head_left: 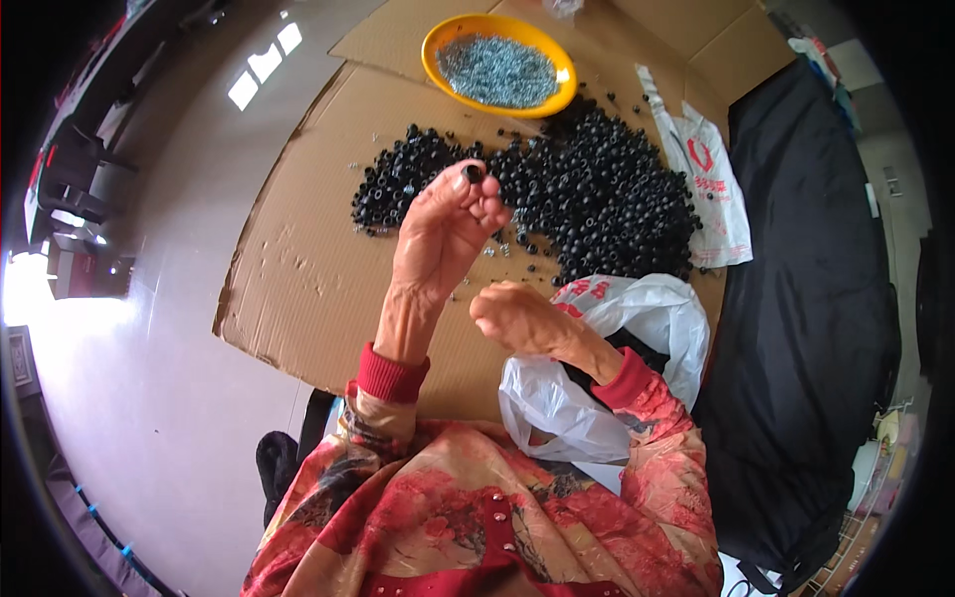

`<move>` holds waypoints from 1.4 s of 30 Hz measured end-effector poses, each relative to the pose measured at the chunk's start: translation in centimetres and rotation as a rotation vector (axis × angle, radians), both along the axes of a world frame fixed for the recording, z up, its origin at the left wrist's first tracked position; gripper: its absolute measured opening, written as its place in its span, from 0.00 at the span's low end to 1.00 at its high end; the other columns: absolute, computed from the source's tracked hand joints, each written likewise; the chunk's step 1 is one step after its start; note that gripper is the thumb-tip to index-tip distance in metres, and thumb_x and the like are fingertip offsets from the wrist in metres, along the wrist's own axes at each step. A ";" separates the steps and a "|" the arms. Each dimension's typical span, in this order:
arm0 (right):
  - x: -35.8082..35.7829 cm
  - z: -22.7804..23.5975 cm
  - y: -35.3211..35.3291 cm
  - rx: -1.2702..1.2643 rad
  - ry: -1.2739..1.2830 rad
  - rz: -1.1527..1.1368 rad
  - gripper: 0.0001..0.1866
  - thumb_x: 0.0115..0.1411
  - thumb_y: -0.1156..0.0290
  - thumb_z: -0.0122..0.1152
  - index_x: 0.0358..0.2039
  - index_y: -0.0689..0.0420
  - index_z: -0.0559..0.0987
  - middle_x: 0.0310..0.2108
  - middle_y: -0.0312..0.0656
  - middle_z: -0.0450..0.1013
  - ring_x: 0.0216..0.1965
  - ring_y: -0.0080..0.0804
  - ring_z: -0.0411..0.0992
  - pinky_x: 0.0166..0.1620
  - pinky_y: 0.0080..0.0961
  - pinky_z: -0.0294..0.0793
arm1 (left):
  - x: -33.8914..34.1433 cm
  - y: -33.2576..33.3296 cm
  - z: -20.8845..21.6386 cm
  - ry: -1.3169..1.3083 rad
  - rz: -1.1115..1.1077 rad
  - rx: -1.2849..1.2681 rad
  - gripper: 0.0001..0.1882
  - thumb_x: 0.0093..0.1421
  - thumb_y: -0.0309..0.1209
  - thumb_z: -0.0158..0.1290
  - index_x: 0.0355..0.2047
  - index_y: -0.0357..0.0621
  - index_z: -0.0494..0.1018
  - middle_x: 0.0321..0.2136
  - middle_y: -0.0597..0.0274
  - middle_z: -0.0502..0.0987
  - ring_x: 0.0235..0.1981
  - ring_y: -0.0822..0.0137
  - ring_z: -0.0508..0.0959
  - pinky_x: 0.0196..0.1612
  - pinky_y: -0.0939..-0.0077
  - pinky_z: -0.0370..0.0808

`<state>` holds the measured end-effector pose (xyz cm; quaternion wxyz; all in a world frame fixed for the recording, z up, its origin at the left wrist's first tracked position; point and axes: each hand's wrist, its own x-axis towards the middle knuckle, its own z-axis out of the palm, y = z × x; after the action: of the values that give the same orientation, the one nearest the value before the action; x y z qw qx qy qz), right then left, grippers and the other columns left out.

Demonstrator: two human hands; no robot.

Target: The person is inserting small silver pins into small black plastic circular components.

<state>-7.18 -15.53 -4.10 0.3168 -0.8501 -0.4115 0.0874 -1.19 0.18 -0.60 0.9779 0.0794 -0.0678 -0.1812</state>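
Note:
My left hand [443, 229] is raised over the cardboard, palm turned up, with a small black round plastic cap [474, 174] pinched between thumb and fingertips. The cap's hollow end shows. Lower and to the right, my right hand [524, 316] is closed, back of the hand up. Its curled fingers hide whatever may be in them. Beyond both hands spreads a large pile of similar black caps [612, 194], with a smaller heap [403, 179] to the left. At the far side, a yellow bowl [433, 62] holds many small silvery metal pieces [497, 72], too small to name.
A white plastic bag [686, 328] with black contents stands open beside my right wrist. Another white bag with red print [718, 194] lies flat right of the pile. Cardboard [298, 249] lies beneath everything. Black cloth [796, 298] covers something long at the right.

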 end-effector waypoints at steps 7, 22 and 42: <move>4.7 12.6 -0.9 0.466 0.028 -0.501 0.04 0.51 0.77 0.60 0.29 0.61 0.77 0.25 0.38 0.75 0.28 0.20 0.72 0.32 0.18 0.71 | -0.4 -1.0 1.5 0.005 0.003 0.046 0.11 0.58 0.28 0.49 0.40 0.39 0.70 0.30 0.61 0.75 0.31 0.69 0.75 0.38 0.70 0.74; 7.0 12.0 0.6 0.665 -0.063 -0.357 0.04 0.49 0.77 0.61 0.28 0.58 0.76 0.30 0.39 0.72 0.35 0.27 0.71 0.40 0.22 0.69 | -0.9 -2.0 2.6 0.026 0.004 0.130 0.11 0.56 0.28 0.53 0.38 0.35 0.71 0.29 0.60 0.76 0.28 0.71 0.75 0.37 0.73 0.75; 7.3 18.2 -5.2 0.559 -0.475 -0.371 0.22 0.53 0.66 0.60 0.45 0.60 0.65 0.34 0.40 0.72 0.37 0.22 0.69 0.37 0.18 0.68 | 0.3 -1.9 2.4 -0.045 0.018 0.086 0.09 0.56 0.26 0.51 0.37 0.35 0.72 0.26 0.56 0.75 0.26 0.69 0.75 0.36 0.68 0.75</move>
<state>0.09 -20.69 14.12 0.4423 -0.7874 -0.3210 -0.2852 -0.91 -1.75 1.81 0.9735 0.1258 -0.0810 -0.1731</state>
